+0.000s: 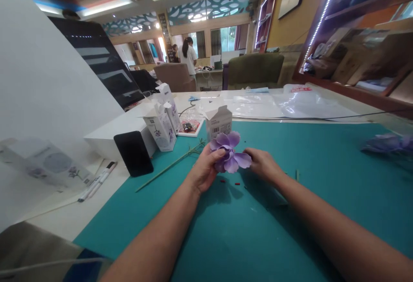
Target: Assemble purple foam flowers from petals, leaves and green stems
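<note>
A purple artificial flower [230, 159] with spread petals is held up over the mat in my left hand [206, 166], its thumb pressed across the petals. My right hand [264, 163] is closed just right of the flower, fingertips at the edge of a petal; whatever they pinch is hidden. Below the flower, two small red pieces [237, 183] lie on the green mat [254, 234]. A long green artificial stem [171, 169] with thin branches lies left of my left hand. Beyond my right wrist is a short green stem piece [297, 175].
Behind the flower stands an open white box [219, 122]. Printed cartons [160, 127], a black tablet-like panel [133, 154] and pens [97, 182] are at the left. More purple flowers [389, 143] lie far right. Plastic sheeting [258, 103] covers the back; a person [188, 56] stands beyond.
</note>
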Demonstrator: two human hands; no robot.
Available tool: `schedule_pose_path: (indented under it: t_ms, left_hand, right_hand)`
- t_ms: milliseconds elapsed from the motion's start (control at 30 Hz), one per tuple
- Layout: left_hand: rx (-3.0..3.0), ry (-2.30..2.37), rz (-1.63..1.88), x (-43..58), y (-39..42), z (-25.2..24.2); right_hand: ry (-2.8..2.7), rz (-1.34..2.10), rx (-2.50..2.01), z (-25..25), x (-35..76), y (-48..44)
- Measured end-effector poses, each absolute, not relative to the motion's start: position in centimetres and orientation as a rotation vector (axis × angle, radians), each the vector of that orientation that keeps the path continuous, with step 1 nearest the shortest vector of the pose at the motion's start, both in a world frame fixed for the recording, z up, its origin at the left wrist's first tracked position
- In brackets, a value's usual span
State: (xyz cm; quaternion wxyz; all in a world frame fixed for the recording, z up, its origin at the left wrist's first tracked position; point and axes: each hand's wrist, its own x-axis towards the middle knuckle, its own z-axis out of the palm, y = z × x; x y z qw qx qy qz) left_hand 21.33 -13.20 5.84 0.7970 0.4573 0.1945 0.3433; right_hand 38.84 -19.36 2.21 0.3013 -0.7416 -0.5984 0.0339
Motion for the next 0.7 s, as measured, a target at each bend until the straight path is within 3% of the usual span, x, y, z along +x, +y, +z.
schedule_pose_path:
  t_ms: [433,700]
  left_hand:
    - [1.083,0.538,0.748,22.2,-13.6,4.3]
    - [1.107,0.561,0.763,22.3,-13.4,4.2]
  right_hand:
    - [-1.083,0.547,-1.593,4.9,40.2,-23.6]
    - [-1.078,0.542,-1.620,6.2,39.3,-24.3]
